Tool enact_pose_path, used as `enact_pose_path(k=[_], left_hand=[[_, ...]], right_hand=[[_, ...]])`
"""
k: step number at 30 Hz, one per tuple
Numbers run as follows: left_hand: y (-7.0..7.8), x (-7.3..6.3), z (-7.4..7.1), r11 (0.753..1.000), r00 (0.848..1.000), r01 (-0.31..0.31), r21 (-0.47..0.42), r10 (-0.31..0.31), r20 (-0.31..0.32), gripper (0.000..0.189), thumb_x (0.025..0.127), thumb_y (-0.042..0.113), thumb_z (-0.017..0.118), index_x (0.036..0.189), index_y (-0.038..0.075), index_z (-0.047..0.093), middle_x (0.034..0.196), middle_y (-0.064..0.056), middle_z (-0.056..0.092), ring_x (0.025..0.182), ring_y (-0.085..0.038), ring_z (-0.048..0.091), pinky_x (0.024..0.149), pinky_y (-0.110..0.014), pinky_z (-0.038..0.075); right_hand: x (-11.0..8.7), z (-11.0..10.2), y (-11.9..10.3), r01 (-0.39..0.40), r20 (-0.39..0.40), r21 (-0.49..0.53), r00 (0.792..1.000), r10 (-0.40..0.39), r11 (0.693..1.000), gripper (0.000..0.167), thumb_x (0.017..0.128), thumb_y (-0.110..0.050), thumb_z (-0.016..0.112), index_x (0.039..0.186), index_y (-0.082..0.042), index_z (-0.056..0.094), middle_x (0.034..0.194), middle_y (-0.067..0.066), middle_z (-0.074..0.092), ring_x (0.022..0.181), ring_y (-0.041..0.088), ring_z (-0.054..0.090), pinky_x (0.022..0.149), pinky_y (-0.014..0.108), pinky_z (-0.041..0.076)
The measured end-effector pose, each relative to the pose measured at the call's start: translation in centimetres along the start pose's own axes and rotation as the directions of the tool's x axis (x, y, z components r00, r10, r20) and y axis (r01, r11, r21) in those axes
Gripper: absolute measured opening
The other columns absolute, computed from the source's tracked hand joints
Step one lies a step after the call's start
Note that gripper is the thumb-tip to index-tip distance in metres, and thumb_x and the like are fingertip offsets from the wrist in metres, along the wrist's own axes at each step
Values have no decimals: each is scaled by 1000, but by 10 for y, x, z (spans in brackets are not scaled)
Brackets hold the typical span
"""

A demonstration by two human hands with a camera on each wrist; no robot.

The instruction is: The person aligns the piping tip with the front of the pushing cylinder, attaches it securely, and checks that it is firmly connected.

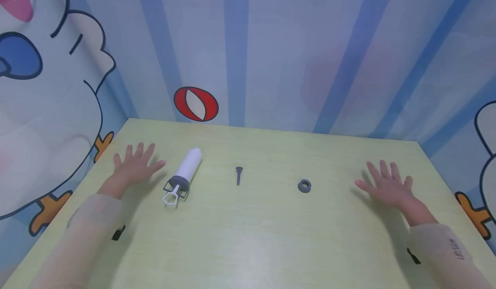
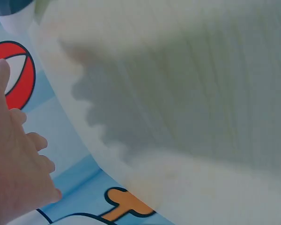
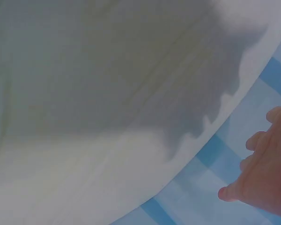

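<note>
A white syringe-like tube [image 1: 189,164] with a grey collar and a looped white plunger handle lies on the table, just right of my left hand [image 1: 135,168]. That hand has its fingers spread and holds nothing. Further right lie a small grey nozzle-like piece [image 1: 239,175], narrow end toward me, and a grey ring [image 1: 304,186]. My right hand [image 1: 389,188], fingers spread as well, is to the right of the ring and apart from it. In the left wrist view, part of the tube's collar [image 2: 9,5] shows at the top left corner.
The pale table [image 1: 248,237] ends at a blue striped backdrop [image 1: 279,65] with cartoon figures at both sides. A dark tag [image 1: 118,233] hangs by the left sleeve and another dark tag [image 1: 413,256] by the right sleeve.
</note>
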State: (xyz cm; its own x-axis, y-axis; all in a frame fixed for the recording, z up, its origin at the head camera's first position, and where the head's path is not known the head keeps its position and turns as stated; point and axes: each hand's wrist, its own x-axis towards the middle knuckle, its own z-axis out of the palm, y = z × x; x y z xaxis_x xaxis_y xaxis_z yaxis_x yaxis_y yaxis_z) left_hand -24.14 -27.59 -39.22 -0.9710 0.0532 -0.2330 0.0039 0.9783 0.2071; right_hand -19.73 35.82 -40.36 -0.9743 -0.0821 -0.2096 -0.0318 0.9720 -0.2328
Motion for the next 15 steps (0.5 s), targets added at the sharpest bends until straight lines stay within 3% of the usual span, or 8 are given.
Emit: enact_pose_path(k=[15], left_hand=[[44,4,-1,992,994,-106,75,108,-32,84,83,64,32,143,10,8,144,-27,1,129,-50,-6,95,-67,-6]], right_hand=[[4,4,-33,84,-25,-19,996,-84,996,87,81,-67,33,143,-14,3,145,25,-9,129,43,-21,87,72,-9]])
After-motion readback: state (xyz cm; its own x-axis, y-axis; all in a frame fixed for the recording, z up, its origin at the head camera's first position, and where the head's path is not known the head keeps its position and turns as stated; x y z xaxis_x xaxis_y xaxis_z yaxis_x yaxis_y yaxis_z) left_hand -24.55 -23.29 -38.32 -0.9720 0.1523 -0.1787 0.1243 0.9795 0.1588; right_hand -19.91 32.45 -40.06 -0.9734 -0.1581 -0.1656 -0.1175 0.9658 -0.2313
